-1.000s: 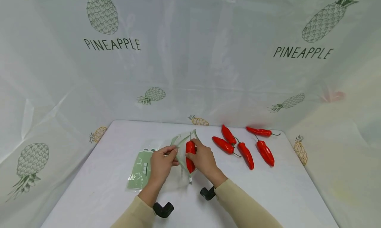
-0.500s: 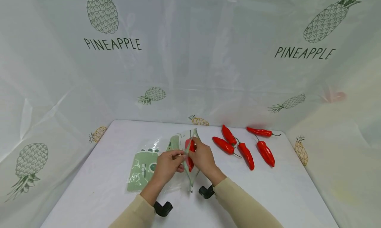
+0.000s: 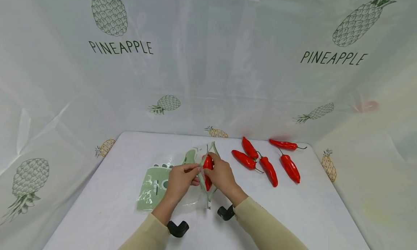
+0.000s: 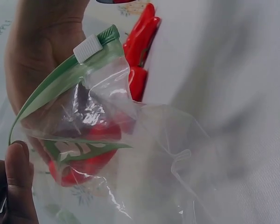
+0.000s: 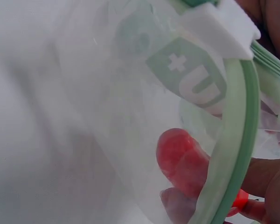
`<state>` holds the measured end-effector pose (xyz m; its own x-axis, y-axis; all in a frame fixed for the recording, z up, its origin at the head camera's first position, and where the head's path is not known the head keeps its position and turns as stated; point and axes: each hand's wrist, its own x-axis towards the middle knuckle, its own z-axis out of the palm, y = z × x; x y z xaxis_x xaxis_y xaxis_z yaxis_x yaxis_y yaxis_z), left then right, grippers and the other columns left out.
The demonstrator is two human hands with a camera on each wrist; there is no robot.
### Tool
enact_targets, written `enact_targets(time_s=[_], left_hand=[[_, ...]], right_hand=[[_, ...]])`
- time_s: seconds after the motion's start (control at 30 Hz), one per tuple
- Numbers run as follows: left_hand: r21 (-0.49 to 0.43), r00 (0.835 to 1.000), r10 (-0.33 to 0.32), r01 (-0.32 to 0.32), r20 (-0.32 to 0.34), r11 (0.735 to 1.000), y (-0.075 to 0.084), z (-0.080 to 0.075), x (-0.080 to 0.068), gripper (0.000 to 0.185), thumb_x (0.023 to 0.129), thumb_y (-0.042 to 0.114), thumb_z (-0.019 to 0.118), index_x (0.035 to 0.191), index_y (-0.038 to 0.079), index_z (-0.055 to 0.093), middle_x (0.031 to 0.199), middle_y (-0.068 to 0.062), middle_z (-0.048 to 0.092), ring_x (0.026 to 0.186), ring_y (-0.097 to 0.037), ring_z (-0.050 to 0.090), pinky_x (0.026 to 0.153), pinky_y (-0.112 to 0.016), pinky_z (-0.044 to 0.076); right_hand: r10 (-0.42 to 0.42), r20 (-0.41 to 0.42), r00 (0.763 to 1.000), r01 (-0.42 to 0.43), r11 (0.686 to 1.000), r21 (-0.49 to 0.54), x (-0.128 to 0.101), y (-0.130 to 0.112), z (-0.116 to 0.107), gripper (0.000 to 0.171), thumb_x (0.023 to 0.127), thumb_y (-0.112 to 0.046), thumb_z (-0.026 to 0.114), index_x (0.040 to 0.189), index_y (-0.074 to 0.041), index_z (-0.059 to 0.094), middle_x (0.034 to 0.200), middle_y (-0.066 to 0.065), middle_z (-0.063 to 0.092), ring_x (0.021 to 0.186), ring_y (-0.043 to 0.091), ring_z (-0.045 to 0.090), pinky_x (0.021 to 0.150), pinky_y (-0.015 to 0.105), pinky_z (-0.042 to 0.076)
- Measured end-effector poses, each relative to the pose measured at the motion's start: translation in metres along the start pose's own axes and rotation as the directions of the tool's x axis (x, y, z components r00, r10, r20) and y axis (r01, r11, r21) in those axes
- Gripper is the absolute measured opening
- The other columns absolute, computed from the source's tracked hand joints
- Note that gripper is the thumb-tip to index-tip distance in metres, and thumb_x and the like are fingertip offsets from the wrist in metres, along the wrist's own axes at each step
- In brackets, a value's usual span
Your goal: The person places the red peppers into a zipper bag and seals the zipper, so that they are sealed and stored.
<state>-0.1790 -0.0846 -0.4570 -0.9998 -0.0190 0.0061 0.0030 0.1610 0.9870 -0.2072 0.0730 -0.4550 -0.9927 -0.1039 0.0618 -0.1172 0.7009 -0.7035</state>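
A clear zip bag with green strips along its mouth and a white slider stands between both hands. My left hand pinches the near side of that mouth between thumb and fingers. In the head view my right hand holds a red chili pepper, fingers and thumb about it, at the gaping mouth. Seen from the left wrist, the pepper's red body shows through the film. From the right wrist, its rounded end also appears behind clear plastic.
Several loose red peppers lie on the white table at the right. Left of the hands, a flat clear bag with a green print lies under the left forearm's side. A pineapple-printed curtain hangs behind.
My left hand has moved right with the bag's edge, and the mouth has come around the pepper. More of the bag's green print shows. The right hand has kept its place holding the pepper.
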Motion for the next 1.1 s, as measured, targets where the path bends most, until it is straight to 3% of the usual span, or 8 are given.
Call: enact_targets(time_s=[0.23, 0.57, 0.87, 1.1], left_hand=[[-0.058, 0.999, -0.005, 0.002, -0.045, 0.998, -0.003, -0.003, 0.004, 0.018, 0.088, 0.019, 0.073, 0.104, 0.010, 0.076, 0.083, -0.014, 0.073, 0.060, -0.021, 0.070, 0.057, -0.033, 0.062], [-0.083, 0.998, -0.043, 0.038, -0.051, 0.996, 0.001, -0.004, 0.006, 0.019, 0.088, 0.019, 0.074, 0.104, 0.009, 0.075, 0.092, -0.025, 0.069, 0.060, -0.020, 0.070, 0.058, -0.032, 0.062], [-0.063, 0.998, -0.053, 0.050, -0.043, 0.997, -0.001, 0.001, 0.005, 0.021, 0.088, 0.015, 0.073, 0.104, 0.003, 0.074, 0.080, -0.016, 0.070, 0.057, -0.017, 0.068, 0.056, -0.031, 0.061], [-0.072, 0.997, -0.076, 0.074, -0.023, 0.995, -0.003, 0.003, 0.005, 0.019, 0.088, 0.015, 0.073, 0.104, 0.004, 0.074, 0.079, -0.015, 0.069, 0.056, -0.017, 0.067, 0.056, -0.031, 0.061]], right_hand=[[0.010, 0.027, 1.000, -0.011, 1.000, 0.017, 0.000, 0.000, 0.000, 0.068, 0.086, -0.026, 0.075, 0.144, -0.012, 0.043, 0.118, 0.017, 0.066, 0.064, 0.012, 0.065, 0.053, 0.025, 0.056], [-0.018, -0.010, 1.000, 0.018, 1.000, 0.011, -0.003, 0.005, -0.006, 0.062, 0.086, -0.029, 0.075, 0.141, -0.013, 0.049, 0.116, 0.014, 0.069, 0.087, 0.022, 0.069, 0.063, 0.030, 0.060], [-0.074, -0.130, 0.989, 0.079, 0.996, 0.038, -0.005, 0.019, -0.021, 0.050, 0.089, -0.031, 0.072, 0.135, -0.020, 0.056, 0.108, 0.003, 0.071, 0.094, 0.018, 0.067, 0.070, 0.027, 0.060], [-0.037, -0.187, 0.982, 0.056, 0.994, 0.097, -0.004, 0.038, -0.045, 0.045, 0.090, -0.030, 0.071, 0.133, -0.024, 0.058, 0.110, 0.002, 0.070, 0.093, 0.017, 0.066, 0.068, 0.025, 0.060]])
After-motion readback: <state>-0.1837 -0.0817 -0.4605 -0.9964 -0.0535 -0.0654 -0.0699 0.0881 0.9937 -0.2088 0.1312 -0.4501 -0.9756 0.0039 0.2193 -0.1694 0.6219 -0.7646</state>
